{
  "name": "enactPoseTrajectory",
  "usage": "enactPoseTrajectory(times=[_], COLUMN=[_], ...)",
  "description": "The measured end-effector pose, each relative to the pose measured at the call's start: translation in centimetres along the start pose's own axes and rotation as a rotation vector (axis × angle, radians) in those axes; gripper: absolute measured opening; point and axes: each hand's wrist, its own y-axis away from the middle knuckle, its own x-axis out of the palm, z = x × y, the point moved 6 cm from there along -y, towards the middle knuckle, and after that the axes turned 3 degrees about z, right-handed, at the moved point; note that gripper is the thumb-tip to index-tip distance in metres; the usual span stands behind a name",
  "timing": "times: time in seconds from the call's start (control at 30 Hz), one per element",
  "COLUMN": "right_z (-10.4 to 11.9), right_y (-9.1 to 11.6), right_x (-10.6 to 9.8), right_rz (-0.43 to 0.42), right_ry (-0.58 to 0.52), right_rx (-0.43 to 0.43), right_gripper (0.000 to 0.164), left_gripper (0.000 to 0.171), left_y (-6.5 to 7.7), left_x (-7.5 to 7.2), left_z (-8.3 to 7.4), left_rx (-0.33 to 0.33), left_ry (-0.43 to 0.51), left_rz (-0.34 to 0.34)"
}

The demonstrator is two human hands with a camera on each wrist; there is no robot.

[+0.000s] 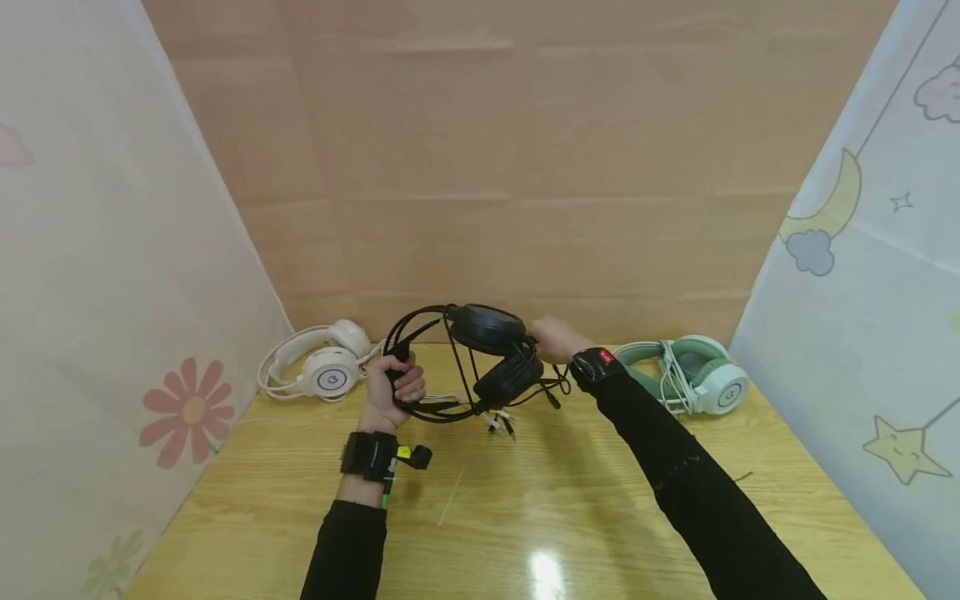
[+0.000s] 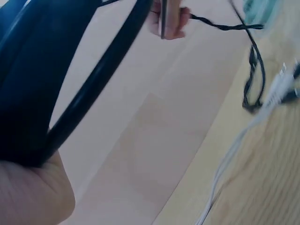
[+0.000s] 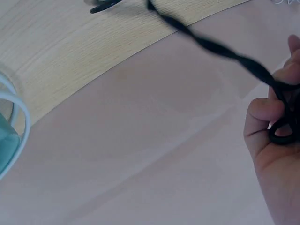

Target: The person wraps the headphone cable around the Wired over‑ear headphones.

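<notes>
Black over-ear headphones (image 1: 491, 330) are held up over the wooden table, ear cups toward the right. My left hand (image 1: 392, 390) grips their headband (image 2: 47, 61), fingers wrapped round it. At the ear-cup end, my right hand (image 1: 558, 340) holds the black cable (image 3: 215, 47), a bunched loop of it between fingers and thumb in the right wrist view. A twisted length of that cable dangles toward the table, its dark end (image 1: 553, 400) below the right hand. Beneath the headphones lie a white cable (image 2: 229, 154) and several small plugs (image 1: 502, 423).
White headphones (image 1: 332, 379) lie at the back left of the table. Green and white headphones (image 1: 722, 388), with a white cable bundled on them, lie at the back right. A brown paper wall (image 1: 480, 167) stands behind the table, with patterned white sheets (image 1: 892, 333) at both sides.
</notes>
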Motion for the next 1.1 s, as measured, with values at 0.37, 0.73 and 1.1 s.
enactPoseTrajectory(times=[0.37,0.73,1.1], right_z=[1.1,3.2,3.9], right_y=[-0.4,-1.0,-0.8], right_x=[-0.8,-1.5,-2.5], right_rz=[-0.031,-0.027,0.002], right_ry=[-0.001,0.070,0.026], right_rx=[-0.158,-0.214,-0.200], right_gripper=[0.005,0.007,0.007], left_gripper=[0.027,0.021,0.021], left_y=[-0.5,-1.1,-1.2], left_x=[0.5,1.5,0.6], left_z=[1.9,3.1,3.0], left_rx=[-0.041,-0.033,-0.023], left_ry=[-0.271,-0.492,-0.634], left_rz=[-0.084,-0.014,-0.184])
